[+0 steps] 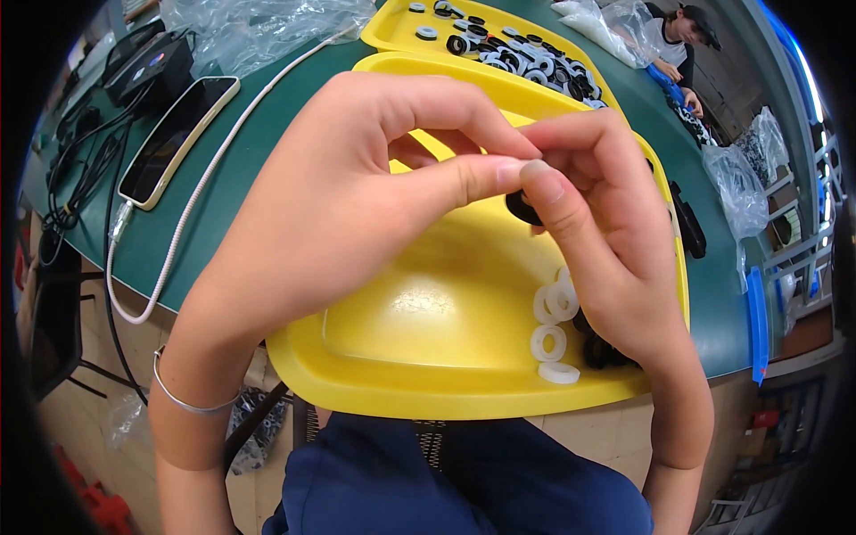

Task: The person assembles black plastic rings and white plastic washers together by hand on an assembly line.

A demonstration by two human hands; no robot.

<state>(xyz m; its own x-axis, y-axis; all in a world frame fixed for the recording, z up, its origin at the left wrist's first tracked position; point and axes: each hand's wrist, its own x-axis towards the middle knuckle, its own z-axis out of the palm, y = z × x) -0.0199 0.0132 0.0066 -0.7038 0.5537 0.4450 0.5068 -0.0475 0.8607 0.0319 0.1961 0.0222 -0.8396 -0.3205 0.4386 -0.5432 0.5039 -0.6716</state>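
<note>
Above the near yellow tray [401, 399], my left hand [348, 178] and my right hand [611, 214] meet at the fingertips. Pinched between their thumbs and forefingers is a small black ring [521, 209], partly hidden by the fingers. Whether a second part sits in it I cannot tell. Below my right hand, in the tray's right side, lie several white rings [547, 343]. Beside them are several black rings [599, 352], partly covered by my right hand and wrist.
A second yellow tray [379, 28] beyond holds many loose black and white rings. On the green table [267, 125] lie a phone [178, 138] with a white cable, and plastic bags [267, 31]. A black tool [687, 223] lies right of the tray. Another person [682, 53] works at the far right.
</note>
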